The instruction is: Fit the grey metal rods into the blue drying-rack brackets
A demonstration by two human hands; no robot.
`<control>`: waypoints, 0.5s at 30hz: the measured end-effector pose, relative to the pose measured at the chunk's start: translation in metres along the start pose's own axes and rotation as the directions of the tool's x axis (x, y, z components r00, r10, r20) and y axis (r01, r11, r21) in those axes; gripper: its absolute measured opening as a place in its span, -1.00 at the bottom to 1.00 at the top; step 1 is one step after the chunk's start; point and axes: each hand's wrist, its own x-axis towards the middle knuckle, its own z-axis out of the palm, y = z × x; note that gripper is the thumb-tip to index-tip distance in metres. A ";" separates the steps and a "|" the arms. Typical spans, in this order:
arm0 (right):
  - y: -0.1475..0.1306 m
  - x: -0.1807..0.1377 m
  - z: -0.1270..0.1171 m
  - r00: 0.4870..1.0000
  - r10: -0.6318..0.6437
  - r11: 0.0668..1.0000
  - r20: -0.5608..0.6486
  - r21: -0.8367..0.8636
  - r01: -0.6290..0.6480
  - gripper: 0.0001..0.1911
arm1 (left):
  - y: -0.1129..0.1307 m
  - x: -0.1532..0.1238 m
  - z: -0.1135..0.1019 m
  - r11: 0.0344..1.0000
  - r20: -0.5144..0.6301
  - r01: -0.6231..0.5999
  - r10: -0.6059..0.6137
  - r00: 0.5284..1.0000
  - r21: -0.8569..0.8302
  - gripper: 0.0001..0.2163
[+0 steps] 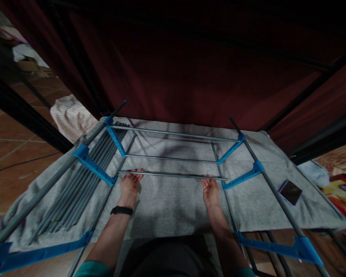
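A thin grey metal tube (173, 175) lies crosswise in both my hands, between the two side frames of a rack. My left hand (130, 185) has its fingers curled under the tube near its left end. Close to the tube's right end, my right hand (210, 188) holds it the same way. The left end is near a blue plastic bracket (99, 170), the right end near another blue bracket (242, 180); whether they touch I cannot tell. Farther back, a crossbar (175, 134) and a lower crossbar (173, 158) join the side frames.
Several loose grey tubes (83, 181) lie bundled on the grey blanket (173, 207) at left. A phone (290, 192) rests at right. Dark red cloth (178, 77) hangs behind, with black poles around. A striped cloth (73, 117) is at far left.
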 end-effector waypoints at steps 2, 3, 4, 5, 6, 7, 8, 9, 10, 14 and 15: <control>-0.001 -0.001 0.001 1.000 0.002 1.000 0.000 -0.003 -0.002 -0.86 | 0.001 0.000 0.000 1.000 0.004 0.007 -0.007 1.000 0.004 -0.73; -0.001 -0.001 0.001 1.000 0.003 1.000 -0.001 0.000 -0.003 -0.86 | 0.001 0.001 0.000 1.000 0.006 0.010 -0.010 1.000 0.005 -0.73; -0.002 -0.001 0.001 1.000 0.006 1.000 -0.001 0.005 -0.006 -0.87 | 0.001 0.001 -0.001 1.000 0.007 0.012 -0.012 1.000 0.004 -0.73; -0.002 -0.001 0.002 1.000 0.009 1.000 -0.005 0.011 -0.009 -0.88 | 0.001 0.001 -0.001 1.000 0.007 0.014 -0.014 1.000 0.002 -0.73; -0.003 -0.002 0.002 1.000 0.014 1.000 -0.007 0.016 -0.014 -0.88 | 0.001 0.001 -0.001 1.000 0.007 0.015 -0.015 1.000 0.000 -0.73; -0.003 -0.002 0.003 1.000 0.020 1.000 -0.010 0.020 -0.019 -0.87 | 0.001 0.001 -0.001 1.000 0.008 0.016 -0.016 1.000 -0.002 -0.73; -0.003 -0.002 0.003 1.000 0.026 0.999 -0.009 0.022 -0.025 -0.86 | 0.000 0.001 -0.001 1.000 0.011 0.019 -0.019 1.000 -0.003 -0.74; -0.004 -0.003 0.004 1.000 0.030 0.999 -0.007 0.022 -0.030 -0.85 | -0.001 0.000 -0.001 1.000 0.015 0.024 -0.024 1.000 -0.003 -0.76; -0.004 -0.003 0.004 0.999 0.032 0.999 -0.003 0.023 -0.032 -0.84 | -0.003 -0.001 0.000 1.000 0.023 0.030 -0.030 0.999 -0.002 -0.77; -0.006 -0.005 0.005 0.999 0.031 0.999 0.016 0.024 -0.032 -0.84 | -0.009 -0.006 0.004 0.998 0.066 0.065 -0.065 0.996 0.011 -0.82; -0.006 -0.005 0.006 0.999 0.031 0.999 0.019 0.024 -0.032 -0.84 | -0.011 -0.007 0.005 0.997 0.074 0.075 -0.076 0.994 0.016 -0.82</control>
